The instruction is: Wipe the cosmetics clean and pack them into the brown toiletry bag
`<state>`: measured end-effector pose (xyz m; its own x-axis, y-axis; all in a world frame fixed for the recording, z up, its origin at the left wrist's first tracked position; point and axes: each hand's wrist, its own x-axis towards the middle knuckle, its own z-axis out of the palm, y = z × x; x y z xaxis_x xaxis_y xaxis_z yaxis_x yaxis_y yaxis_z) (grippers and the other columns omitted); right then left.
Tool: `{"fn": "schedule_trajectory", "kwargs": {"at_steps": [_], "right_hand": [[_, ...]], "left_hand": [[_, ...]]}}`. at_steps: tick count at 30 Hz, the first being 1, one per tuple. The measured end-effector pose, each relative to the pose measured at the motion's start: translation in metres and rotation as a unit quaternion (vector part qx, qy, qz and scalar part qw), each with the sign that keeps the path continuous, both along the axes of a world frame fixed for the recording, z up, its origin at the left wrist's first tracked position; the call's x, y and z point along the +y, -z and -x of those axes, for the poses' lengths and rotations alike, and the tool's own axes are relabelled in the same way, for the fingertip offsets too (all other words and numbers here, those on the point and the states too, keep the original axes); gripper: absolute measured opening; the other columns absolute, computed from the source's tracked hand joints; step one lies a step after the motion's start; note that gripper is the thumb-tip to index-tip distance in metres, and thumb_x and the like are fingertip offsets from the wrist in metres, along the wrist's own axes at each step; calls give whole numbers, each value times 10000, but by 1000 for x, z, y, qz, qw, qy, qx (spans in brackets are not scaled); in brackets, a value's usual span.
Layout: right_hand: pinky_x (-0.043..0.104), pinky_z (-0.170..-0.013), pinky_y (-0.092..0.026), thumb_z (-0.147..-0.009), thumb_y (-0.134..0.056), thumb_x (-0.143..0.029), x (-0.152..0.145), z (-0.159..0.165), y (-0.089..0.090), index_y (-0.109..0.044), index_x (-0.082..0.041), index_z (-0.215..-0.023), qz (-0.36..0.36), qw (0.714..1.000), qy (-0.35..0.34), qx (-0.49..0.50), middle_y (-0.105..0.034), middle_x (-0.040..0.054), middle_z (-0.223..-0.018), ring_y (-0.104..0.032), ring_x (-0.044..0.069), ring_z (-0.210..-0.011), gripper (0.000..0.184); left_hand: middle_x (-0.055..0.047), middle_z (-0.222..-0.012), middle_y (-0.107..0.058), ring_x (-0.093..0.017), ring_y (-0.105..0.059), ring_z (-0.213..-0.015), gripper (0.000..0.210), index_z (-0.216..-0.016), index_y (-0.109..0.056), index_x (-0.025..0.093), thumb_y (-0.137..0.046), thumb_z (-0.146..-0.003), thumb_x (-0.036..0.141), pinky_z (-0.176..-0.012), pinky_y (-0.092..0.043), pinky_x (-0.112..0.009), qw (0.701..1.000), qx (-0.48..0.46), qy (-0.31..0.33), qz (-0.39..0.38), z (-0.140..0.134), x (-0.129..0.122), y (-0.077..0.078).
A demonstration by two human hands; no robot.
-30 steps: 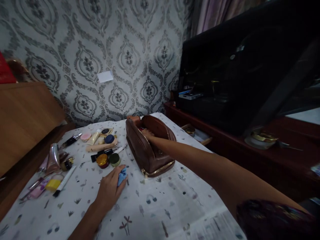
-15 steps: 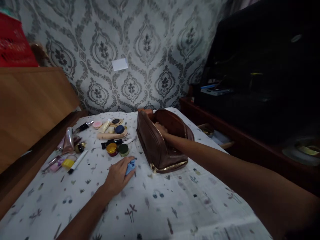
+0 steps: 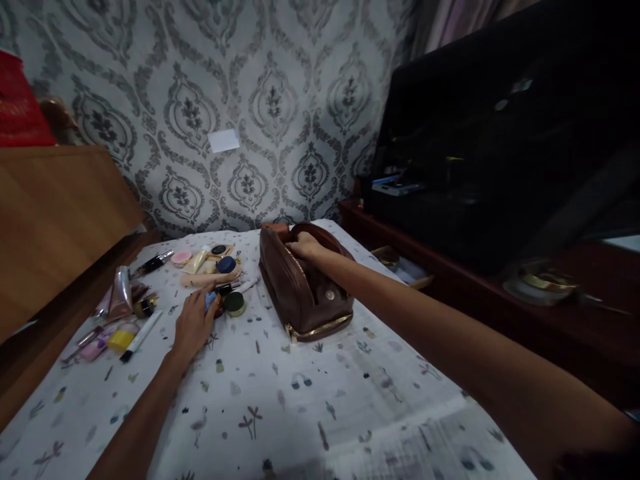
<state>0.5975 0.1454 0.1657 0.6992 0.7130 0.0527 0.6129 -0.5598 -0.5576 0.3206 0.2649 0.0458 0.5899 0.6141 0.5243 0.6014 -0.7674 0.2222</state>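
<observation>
A brown zip pouch [image 3: 283, 287] with gold zips stands open on the patterned cloth [image 3: 270, 400]. My right hand [image 3: 306, 247] is in its mouth, fingers curled; whatever they may hold is hidden. My left hand [image 3: 194, 320] is closed around a small blue crumpled cloth [image 3: 211, 300]. Its fingertips are over the jar with the amber lid [image 3: 219, 308], which they largely cover. Just right of that hand sits a dark green-lidded jar [image 3: 234, 304]. Behind lie a beige tube [image 3: 207, 279], a blue-lidded jar [image 3: 226, 265] and a black compact [image 3: 219, 249].
More cosmetics lie at the left, among them a shiny pinkish tube [image 3: 121, 293], a yellow item [image 3: 121, 339] and a white pen-like tube [image 3: 143, 335]. A wooden box [image 3: 60, 220] borders the left side. At the right are an open drawer [image 3: 417, 280] and a large black screen [image 3: 480, 147].
My left hand has moved left and away from me with the blue cloth, onto the amber-lidded jar. My right hand has risen slightly in the pouch. The camera view has shifted right.
</observation>
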Motion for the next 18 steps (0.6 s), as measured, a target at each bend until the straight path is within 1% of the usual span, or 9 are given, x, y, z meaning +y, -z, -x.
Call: {"fn": "schedule_trajectory", "kwargs": {"at_steps": [4,6,7,9,10,11,13,15,18], "right_hand": [[296,-1052,-415,-983,-415,-195,-34,30,-7,-529,-146,-1301,-160,985,10,-68,-570,97,-1299,-517,190,-1238,342],[346,-1045,-421,-933,-406,-120,-55,61,6,-598,-159,-1143,-370,913,-88,-145,-589,114,-1219,-517,214,-1208,288],[367,-1034,-430,-921,-401,-104,-63,79,16,-608,-181,-1094,-425,876,-154,-168,-600,108,-1185,-520,218,-1189,280],[352,-976,-468,-905,-444,-109,-73,113,41,-612,-206,-1062,-406,838,-311,-192,-624,97,-1129,-537,217,-1126,250],[344,-949,-482,-898,-466,-117,-73,127,55,-609,-208,-1071,-359,835,-369,-193,-630,93,-1111,-549,217,-1082,242],[340,-922,-495,-894,-477,-119,-70,139,67,-603,-206,-1089,-311,846,-394,-179,-633,90,-1100,-559,216,-1044,247],[345,-852,-519,-891,-507,-162,-59,155,88,-595,-177,-1112,-216,892,-376,-124,-631,105,-1079,-572,235,-1013,239],[358,-882,-511,-868,-546,-188,-43,162,103,-593,-155,-1131,-158,922,-349,-61,-628,119,-1109,-580,249,-1050,269],[390,-930,-490,-833,-591,-210,-23,165,117,-596,-143,-1136,-123,943,-309,32,-634,132,-1133,-587,270,-1072,311]], "left_hand": [[-117,-1211,-655,-284,-571,-1132,480,-1247,-593,167,-324,-989,469,-966,-470,-428,999,22,21,31,3,9,10],[-122,-1203,-654,-288,-577,-1124,501,-1217,-601,163,-311,-977,494,-958,-464,-418,998,26,24,46,5,8,8],[-124,-1194,-655,-285,-587,-1111,506,-1199,-602,163,-307,-971,504,-942,-466,-404,998,23,24,55,6,6,6],[-121,-1118,-674,-280,-623,-1028,498,-1126,-613,172,-305,-958,525,-865,-478,-376,997,19,5,69,8,3,0],[-112,-1028,-689,-277,-641,-951,488,-1056,-620,181,-307,-950,540,-799,-479,-360,997,23,-13,76,9,2,-4],[-98,-911,-693,-274,-648,-858,479,-966,-621,193,-309,-940,557,-727,-467,-344,995,30,-36,84,10,1,-8],[-64,-690,-645,-264,-623,-698,479,-789,-583,217,-312,-920,589,-623,-420,-323,992,42,-71,98,12,1,-15],[-54,-613,-617,-259,-607,-654,495,-712,-560,222,-319,-898,613,-607,-409,-320,990,30,-72,115,14,0,-18],[-84,-807,-712,-268,-650,-819,553,-853,-652,182,-343,-881,640,-740,-478,-342,983,-49,-12,177,16,-6,-15]]}}
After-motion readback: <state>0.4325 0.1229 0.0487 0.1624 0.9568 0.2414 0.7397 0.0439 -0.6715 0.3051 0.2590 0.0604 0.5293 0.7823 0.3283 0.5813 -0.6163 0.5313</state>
